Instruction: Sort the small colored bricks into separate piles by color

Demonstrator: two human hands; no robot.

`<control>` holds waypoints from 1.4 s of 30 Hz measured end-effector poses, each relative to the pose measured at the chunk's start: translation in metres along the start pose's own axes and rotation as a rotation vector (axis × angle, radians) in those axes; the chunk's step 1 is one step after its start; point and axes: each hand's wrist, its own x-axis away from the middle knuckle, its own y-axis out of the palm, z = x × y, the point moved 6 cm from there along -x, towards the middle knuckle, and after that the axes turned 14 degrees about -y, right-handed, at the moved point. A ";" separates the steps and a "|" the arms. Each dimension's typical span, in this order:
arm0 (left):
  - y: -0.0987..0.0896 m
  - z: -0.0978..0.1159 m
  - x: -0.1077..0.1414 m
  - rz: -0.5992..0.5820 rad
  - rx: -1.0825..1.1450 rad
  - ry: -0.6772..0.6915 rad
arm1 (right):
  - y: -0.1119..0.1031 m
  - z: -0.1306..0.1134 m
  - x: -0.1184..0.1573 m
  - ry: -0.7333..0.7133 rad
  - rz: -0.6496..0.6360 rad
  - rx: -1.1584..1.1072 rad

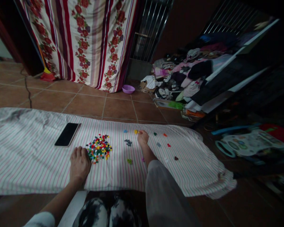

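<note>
My left hand (79,162) lies palm down on the striped cloth (49,170), its fingers stretched forward at the left edge of a heap of small multicoloured pieces (99,148). My right hand (143,138) is closed, thumb and fingertips together, right beside a little group of yellow pieces (135,131). Whatever is between those fingertips is too small to make out. Around it lie separate small groups: light blue (125,131), dark grey (128,142), lime green (129,161) and purple pieces (143,159), the last close to my right forearm.
Farther right sit dark green (155,134), orange (165,135), red (168,145), grey (158,144), white (166,160) and brown pieces (176,158). A phone (67,135) lies left of the heap. Beyond are a purple basin (128,89), a flowered curtain (92,44) and piled clothes (180,72).
</note>
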 end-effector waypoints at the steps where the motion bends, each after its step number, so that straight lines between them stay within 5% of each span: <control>1: 0.000 0.000 0.000 0.005 -0.001 -0.003 | 0.000 0.000 0.000 -0.002 -0.010 0.003; 30: 0.002 -0.002 0.000 -0.017 0.036 -0.021 | -0.004 -0.011 -0.002 -0.062 -0.121 0.080; 37: -0.001 -0.001 -0.001 -0.015 0.033 -0.042 | -0.001 -0.050 0.007 -0.220 -0.100 0.061; 42: 0.003 -0.003 0.000 0.016 0.030 -0.034 | 0.027 -0.096 0.029 -0.416 -0.211 -0.053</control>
